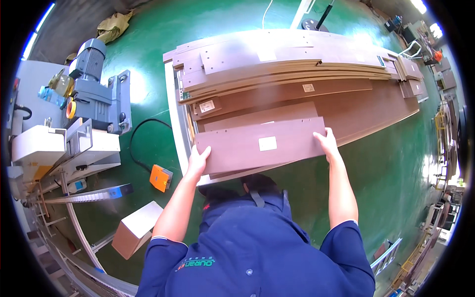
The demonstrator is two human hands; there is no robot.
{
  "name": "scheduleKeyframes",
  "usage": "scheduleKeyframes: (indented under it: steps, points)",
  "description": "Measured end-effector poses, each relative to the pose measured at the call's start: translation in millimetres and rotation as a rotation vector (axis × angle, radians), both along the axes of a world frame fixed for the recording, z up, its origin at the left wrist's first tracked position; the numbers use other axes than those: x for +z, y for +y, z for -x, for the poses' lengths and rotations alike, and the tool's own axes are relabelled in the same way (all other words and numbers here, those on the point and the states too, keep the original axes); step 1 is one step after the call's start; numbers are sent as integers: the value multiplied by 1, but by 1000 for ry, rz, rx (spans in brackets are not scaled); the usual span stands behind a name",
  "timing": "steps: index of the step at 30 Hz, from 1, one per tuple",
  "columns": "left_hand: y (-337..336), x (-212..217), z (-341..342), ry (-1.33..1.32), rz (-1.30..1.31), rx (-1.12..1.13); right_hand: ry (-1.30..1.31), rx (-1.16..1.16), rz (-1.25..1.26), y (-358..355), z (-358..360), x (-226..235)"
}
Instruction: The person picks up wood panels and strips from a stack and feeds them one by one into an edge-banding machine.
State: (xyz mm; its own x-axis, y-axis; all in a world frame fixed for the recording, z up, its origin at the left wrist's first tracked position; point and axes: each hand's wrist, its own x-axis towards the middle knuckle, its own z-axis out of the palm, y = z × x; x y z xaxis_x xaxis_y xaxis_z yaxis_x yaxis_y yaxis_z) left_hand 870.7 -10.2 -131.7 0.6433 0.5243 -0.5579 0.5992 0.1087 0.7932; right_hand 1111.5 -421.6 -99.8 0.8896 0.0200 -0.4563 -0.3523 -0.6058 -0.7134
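Between my two hands is a long brown panel (227, 148) with a white label near its middle and small holes along its far edge. My left hand (199, 161) grips its left end, thumb on top and the other fingers hidden below. At the right end my right hand (325, 142) holds the edge the same way. The panel lies over the near side of a stack of similar brown boards (287, 91); whether it rests on them or is lifted I cannot tell. Another board (292, 112) shows just beyond it.
The stack sits on a white-edged frame (174, 99). To the left stand a grey motor unit (91, 94) and machine parts. An orange foot pedal (160, 178) with a black cable and a white-topped brown box (138, 225) are on the green floor. Racks line the far right.
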Motion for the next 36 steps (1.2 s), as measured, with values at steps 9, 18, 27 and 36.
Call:
scheduleKeyframes:
  steps: [9, 18, 27, 36]
  points:
    - [-18, -31, -59, 266, -516, -167, -114, 210, 364, 6, -77, -53]
    - [-25, -36, -47, 213, -580, -128, -240, 241, 251, 10, -69, -60]
    - [-29, -37, -35, 122, -471, -27, -269, 281, 290, 13, -69, -62]
    - [-26, -35, -35, 63, -374, 5, -291, 306, 288, 9, -73, -73]
